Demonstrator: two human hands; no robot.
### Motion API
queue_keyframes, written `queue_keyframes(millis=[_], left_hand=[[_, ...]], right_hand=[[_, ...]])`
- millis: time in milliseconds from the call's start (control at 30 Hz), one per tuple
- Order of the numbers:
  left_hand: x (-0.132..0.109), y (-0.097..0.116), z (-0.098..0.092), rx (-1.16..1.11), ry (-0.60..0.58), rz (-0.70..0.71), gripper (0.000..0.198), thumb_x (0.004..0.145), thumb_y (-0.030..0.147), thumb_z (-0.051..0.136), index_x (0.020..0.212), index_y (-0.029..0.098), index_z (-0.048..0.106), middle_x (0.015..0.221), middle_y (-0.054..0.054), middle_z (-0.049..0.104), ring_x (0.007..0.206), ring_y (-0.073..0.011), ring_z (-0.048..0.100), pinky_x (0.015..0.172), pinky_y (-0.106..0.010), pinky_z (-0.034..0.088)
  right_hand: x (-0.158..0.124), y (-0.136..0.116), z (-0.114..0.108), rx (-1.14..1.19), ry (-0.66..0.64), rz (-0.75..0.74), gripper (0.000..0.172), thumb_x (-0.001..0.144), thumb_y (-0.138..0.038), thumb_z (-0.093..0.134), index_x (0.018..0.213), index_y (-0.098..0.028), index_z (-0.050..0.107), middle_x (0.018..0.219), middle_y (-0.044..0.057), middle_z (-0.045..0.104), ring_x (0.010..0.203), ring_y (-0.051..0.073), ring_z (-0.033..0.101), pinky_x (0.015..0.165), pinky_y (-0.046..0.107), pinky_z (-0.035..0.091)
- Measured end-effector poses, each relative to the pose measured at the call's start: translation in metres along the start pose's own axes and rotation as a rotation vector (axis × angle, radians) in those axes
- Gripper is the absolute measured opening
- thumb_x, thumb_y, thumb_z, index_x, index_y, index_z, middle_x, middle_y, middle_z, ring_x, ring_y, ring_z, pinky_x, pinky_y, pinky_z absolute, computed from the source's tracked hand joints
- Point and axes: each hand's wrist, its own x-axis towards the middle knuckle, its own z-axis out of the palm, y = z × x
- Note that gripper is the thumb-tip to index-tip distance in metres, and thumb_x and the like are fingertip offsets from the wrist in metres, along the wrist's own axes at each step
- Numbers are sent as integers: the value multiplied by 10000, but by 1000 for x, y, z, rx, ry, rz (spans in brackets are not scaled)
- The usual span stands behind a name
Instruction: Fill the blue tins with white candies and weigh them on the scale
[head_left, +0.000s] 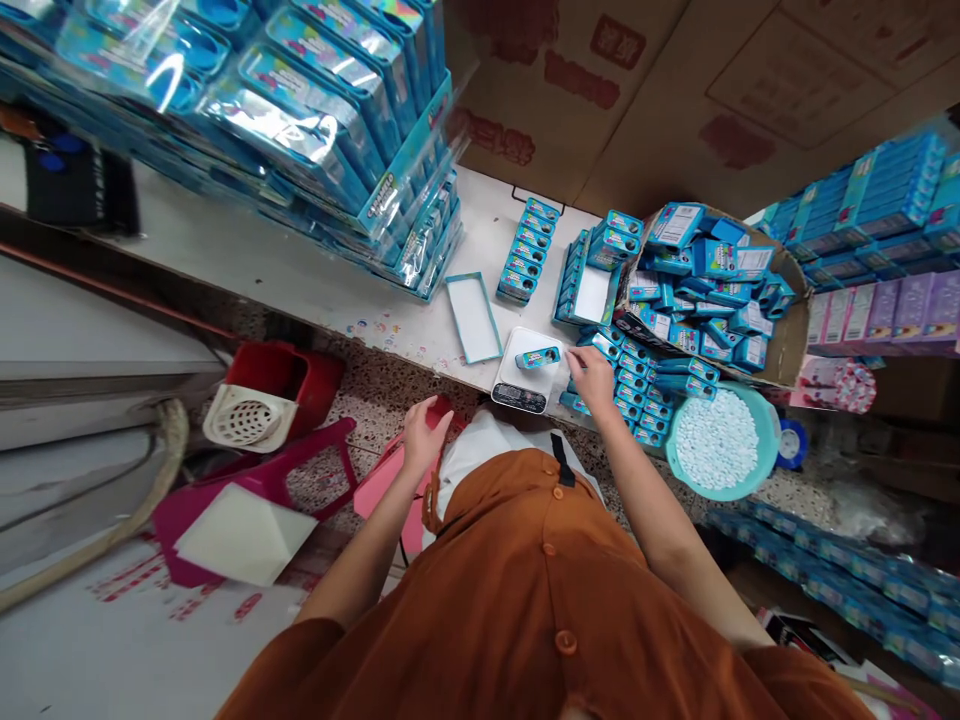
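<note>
A small blue candy box lies on a white digital scale at the table's front edge. Just right of that box, my right hand hovers at the scale's edge, its fingers slightly bent and apart, with nothing visible in them. My left hand is raised in front of the table, fingers loosely spread and holding nothing. Behind the scale lies a shallow tray with a white bottom. Next to it stands a row of blue boxes. Several more boxes are stacked by my right wrist.
A carton of loose blue boxes and a turquoise basin of white pellets stand to the right. A partly filled display tray is beside the carton. Wrapped packs pile up at left. A magenta stool and red bin are below.
</note>
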Motion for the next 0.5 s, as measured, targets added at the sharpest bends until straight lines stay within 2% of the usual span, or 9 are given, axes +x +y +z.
queue_keyframes(millis=[67,133,233,300,400,500], left_hand=[[2,-1,-1,10,2,5,411,809,453,578,1127,193,576,1056,-94,612,1038,-250,553,968,-413,429],[3,-1,-1,21,7,8,414,802,452,586,1123,190,578,1041,-93,615,1022,-250,559,961,-417,433],[6,0,0,44,13,15,402,795,432,593,1120,196,577,1055,-93,618,1038,-257,560,967,-429,426],[6,5,2,64,13,22,394,795,422,593,1120,200,575,1075,-96,618,1061,-262,556,974,-432,420],[2,16,5,106,22,39,397,797,429,591,1119,197,578,1075,-99,620,1065,-264,556,972,-428,421],[-10,30,8,142,17,54,408,797,450,588,1114,193,583,1065,-100,622,1057,-265,560,964,-425,430]], right_hand=[[-20,16,-16,-12,108,83,323,917,-367,430,970,-183,691,953,83,674,878,189,600,836,307,451],[-46,43,-35,-64,223,199,364,920,-389,398,958,-173,689,947,94,674,887,193,598,843,314,445],[-95,101,-67,-194,398,423,404,903,-414,379,966,-154,682,970,121,664,918,213,590,847,330,437],[-128,146,-86,-265,485,593,434,886,-430,374,983,-133,674,945,141,653,871,228,581,819,352,439],[-170,208,-104,-326,527,797,481,832,-460,450,1057,-78,637,924,172,626,872,264,559,820,396,429],[-196,253,-107,-346,447,857,523,774,-491,528,1058,-64,625,921,187,607,956,316,519,857,450,408]])
